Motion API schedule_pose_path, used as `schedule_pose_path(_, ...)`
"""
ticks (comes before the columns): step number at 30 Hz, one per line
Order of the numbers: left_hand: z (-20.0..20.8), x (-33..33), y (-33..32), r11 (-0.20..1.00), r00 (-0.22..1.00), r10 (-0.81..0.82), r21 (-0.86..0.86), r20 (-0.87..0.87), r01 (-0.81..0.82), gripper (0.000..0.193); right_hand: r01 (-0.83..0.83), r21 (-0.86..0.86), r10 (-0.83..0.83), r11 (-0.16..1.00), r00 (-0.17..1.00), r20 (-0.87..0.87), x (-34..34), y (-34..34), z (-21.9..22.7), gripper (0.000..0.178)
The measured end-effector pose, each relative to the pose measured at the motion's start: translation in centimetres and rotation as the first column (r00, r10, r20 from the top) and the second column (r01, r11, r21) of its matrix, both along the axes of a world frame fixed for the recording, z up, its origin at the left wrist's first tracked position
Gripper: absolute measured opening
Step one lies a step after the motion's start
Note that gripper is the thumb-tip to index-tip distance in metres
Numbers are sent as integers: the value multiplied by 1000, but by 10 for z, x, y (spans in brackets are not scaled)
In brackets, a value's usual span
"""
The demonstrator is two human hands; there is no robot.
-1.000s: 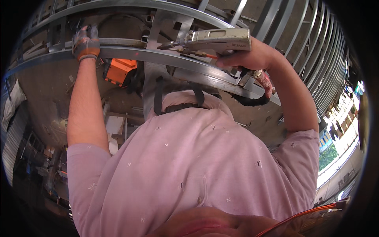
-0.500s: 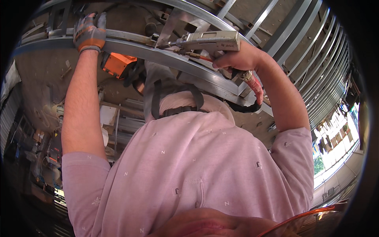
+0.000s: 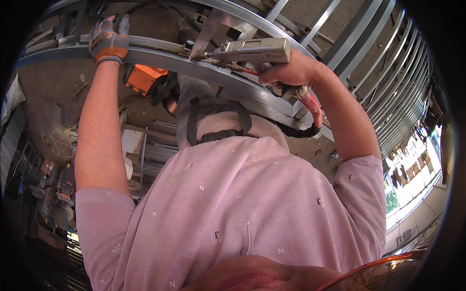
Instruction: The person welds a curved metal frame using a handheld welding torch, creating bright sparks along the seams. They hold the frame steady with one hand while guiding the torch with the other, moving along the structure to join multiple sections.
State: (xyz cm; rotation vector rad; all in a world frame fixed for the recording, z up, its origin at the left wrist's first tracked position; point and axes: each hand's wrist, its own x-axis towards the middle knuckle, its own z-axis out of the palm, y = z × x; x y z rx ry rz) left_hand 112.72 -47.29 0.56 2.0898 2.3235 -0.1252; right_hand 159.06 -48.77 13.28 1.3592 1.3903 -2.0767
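My left hand (image 3: 108, 41), in a grey and orange glove, rests on a curved metal frame (image 3: 165, 60), its thumb and fingers apart and pointing away from me. My bare right hand (image 3: 293, 70) is wrapped round the grip of a pale welding gun (image 3: 257, 50). The gun lies almost level, its nozzle pointing left and touching or close to the frame's inner edge, near a flat metal plate (image 3: 208, 34). A small reddish spot shows at the tip. From the grip, a red-wrapped hose (image 3: 312, 104) runs down to a black sleeve.
Long metal tubes and bars (image 3: 359, 36) fan out at the right. An orange box (image 3: 144, 80) stands on the floor below the frame, beside my leg. Metal stock and equipment (image 3: 60, 194) crowd the lower left.
The welding gun and my right hand have shifted slightly left, bringing the nozzle nearer the frame's edge. A reddish spot now shows at the tip. My left hand has barely moved.
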Motion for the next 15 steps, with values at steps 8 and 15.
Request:
schedule_pose_path(8,5,6,1,999,999,29,-21,-13,-30,59,-37,39,37,999,999,-3,-1,1,2,29)
schedule_pose_path(15,5,5,2,999,999,32,-34,-12,-33,59,-27,41,27,999,1000,-4,0,-1,-1,35)
